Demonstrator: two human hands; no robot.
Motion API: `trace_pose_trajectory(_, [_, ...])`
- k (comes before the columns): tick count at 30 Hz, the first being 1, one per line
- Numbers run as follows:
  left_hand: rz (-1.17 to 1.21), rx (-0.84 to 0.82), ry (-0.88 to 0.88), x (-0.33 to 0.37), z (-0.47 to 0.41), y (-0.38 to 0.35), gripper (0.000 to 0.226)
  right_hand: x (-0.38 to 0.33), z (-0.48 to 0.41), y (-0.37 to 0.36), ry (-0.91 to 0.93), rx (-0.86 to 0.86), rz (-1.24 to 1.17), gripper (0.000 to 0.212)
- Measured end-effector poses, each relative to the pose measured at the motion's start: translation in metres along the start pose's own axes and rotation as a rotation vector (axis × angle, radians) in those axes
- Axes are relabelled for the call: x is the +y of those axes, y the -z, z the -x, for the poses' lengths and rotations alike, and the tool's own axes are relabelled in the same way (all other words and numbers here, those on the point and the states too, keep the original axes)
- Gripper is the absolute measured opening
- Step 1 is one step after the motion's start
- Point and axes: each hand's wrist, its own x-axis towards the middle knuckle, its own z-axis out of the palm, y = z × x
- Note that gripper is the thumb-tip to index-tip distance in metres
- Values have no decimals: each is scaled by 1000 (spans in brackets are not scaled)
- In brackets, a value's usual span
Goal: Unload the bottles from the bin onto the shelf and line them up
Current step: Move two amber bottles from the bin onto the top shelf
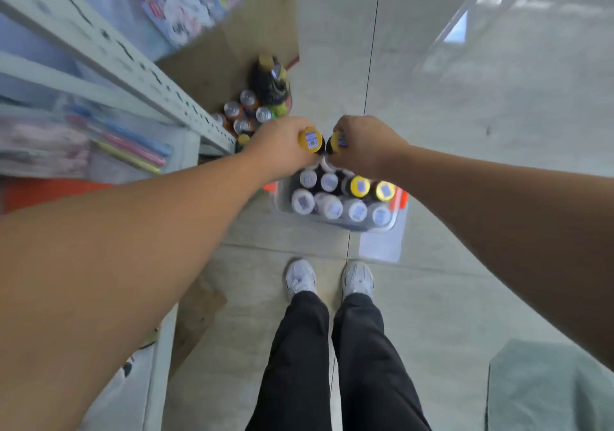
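Note:
A clear plastic bin (397,219) sits on the floor ahead of my feet, packed with several dark bottles, some white-capped (303,202), some yellow-capped (359,186). My left hand (282,146) is closed around the neck of a yellow-capped bottle (310,140) held above the bin's far edge. Beside it, my right hand (362,144) grips a second yellow-capped bottle (339,141). The two hands are close together. The grey metal shelf (109,48) runs along my left.
Several cans and a big dark bottle (270,81) stand on the floor beyond the bin, beside a cardboard sheet (232,48). Packaged goods lie on the shelf. My shoes (300,279) stand just before the bin. A grey cloth (548,387) lies at lower right.

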Motion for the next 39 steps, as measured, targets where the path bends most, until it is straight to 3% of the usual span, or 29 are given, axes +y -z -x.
trace_pose_trajectory(5, [-89,-63,-58,101,40,158,41,-75,54,174,33,-2,66,37])
trace_pose_trajectory(10, [-175,-13,-150,216,120,322,36,-161,139,361,53,99,145,32])
trace_pose_trajectory(15, [-100,58,-232,301,207,432,31,-231,212,481,141,150,107,27])
trace_pose_trajectory(18, [-82,162,-263,336,276,469,40,-271,263,523,233,201,120,21])
trace_pose_trajectory(21, [0,245,-250,351,346,482,46,-304,307,540,340,236,136,17])
trace_pose_trajectory(27, [52,410,-118,331,496,459,24,-364,376,515,577,153,154,16])
trace_pose_trajectory(34, [160,636,181,257,679,384,28,-451,455,401,850,-10,201,24])
trace_pose_trajectory(39, [183,780,384,208,819,317,23,-522,546,298,1013,-164,288,50])
